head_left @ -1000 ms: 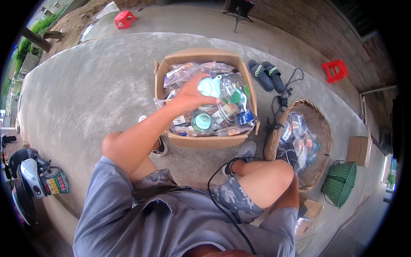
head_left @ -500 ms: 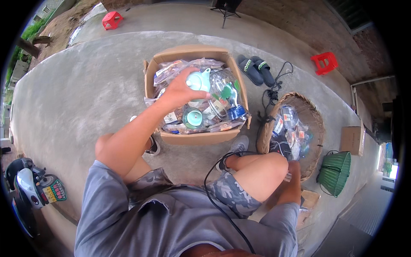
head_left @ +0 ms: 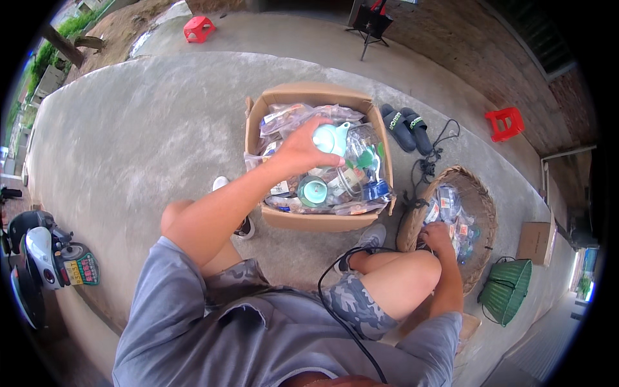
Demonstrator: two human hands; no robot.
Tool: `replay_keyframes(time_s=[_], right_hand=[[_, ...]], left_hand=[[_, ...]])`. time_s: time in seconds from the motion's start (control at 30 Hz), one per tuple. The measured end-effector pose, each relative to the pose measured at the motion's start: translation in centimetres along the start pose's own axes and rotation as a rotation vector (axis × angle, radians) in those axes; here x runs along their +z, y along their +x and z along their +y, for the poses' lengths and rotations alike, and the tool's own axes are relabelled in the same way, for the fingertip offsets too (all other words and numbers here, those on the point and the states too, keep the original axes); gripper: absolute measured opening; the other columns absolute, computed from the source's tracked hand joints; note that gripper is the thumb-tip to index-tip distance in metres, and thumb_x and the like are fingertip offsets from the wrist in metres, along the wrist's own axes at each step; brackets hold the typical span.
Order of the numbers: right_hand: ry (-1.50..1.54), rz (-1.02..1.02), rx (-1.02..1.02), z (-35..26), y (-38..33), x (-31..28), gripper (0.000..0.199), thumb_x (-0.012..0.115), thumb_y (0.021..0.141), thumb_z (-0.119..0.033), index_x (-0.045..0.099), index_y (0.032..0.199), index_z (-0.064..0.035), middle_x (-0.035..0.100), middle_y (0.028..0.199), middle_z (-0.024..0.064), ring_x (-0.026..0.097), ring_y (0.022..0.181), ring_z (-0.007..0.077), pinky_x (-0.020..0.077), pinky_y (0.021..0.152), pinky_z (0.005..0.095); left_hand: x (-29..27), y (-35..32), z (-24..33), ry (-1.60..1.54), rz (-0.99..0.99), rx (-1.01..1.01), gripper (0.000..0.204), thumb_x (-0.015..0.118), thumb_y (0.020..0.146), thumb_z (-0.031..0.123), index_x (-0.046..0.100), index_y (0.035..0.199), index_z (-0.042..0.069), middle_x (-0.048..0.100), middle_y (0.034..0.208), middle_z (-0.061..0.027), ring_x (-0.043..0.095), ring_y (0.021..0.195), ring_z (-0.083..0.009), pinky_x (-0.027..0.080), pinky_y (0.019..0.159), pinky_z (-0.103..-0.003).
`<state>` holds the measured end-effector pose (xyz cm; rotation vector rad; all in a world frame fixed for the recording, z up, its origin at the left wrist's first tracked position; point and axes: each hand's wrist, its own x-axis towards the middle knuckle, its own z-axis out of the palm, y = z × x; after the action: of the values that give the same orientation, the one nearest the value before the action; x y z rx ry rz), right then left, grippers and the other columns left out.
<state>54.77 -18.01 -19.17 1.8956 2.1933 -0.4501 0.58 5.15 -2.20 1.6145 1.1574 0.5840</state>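
My left hand [head_left: 307,149] is over an open cardboard box, its thumb and fingers spread round a pale turquoise teapot [head_left: 327,139] with a spout at its right. A clear jar holding a turquoise cup [head_left: 314,191] sits just below it among bagged items. To the right of the teapot lie clear plastic pieces with green parts and a blue lid [head_left: 376,189]. My right hand [head_left: 437,237] is at the left side of a woven basket, its fingers curled down by wrapped items [head_left: 449,202]. What those fingers hold, if anything, is hidden.
The cardboard box [head_left: 316,221] stands before my feet, the woven basket [head_left: 487,226] to its right. Black slippers [head_left: 407,129] and a tangled black cord [head_left: 428,169] lie between them. Beyond are a green basket [head_left: 507,290], a small carton [head_left: 535,242] and red stools [head_left: 505,124].
My right hand has moved up and forward from beside my knee into the woven basket. My left hand stays on the teapot. The whole view has shifted slightly.
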Motion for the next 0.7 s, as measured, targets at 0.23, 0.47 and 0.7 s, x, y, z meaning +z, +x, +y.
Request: replay_keyframes(time_s=[0.23,0.47,0.7], right_hand=[[-0.099,-0.387,0.084,-1.3,1.5,2.1,0.038,0.07,0.083,-0.024,0.074,0.111,0.001,0.075,0.114,0.0244,0.071,0.107,0.0457,0.0568,0.089,0.0531],[-0.044,-0.49,0.201,-5.0,2.3,-0.4,0.033,0.056,0.101,-0.017,0.074,0.122,0.0013,0.071,0.127,0.0285,0.067,0.123,0.0439,0.0556,0.099,0.0507],[0.068,-0.479,0.35,-2.0,3.0,3.6,0.037,0.065,0.094,-0.019,0.072,0.126,-0.0004,0.069,0.132,0.0277,0.066,0.126,0.0433,0.0561,0.1,0.051]], left_hand=[[0.0,0.2,-0.1,0.001,0.005,-0.004,0.094,0.097,0.07,0.037,0.054,0.149,0.012,0.066,0.132,-0.0153,0.063,0.122,-0.027,0.049,0.106,-0.038],[-0.1,0.1,0.0,0.015,0.011,-0.023,0.096,0.097,0.069,0.037,0.053,0.15,0.011,0.065,0.136,-0.0161,0.063,0.124,-0.0283,0.05,0.107,-0.038],[-0.2,0.1,-0.5,0.025,0.03,-0.021,0.097,0.097,0.069,0.037,0.053,0.151,0.01,0.065,0.136,-0.0171,0.063,0.124,-0.0279,0.049,0.107,-0.038]])
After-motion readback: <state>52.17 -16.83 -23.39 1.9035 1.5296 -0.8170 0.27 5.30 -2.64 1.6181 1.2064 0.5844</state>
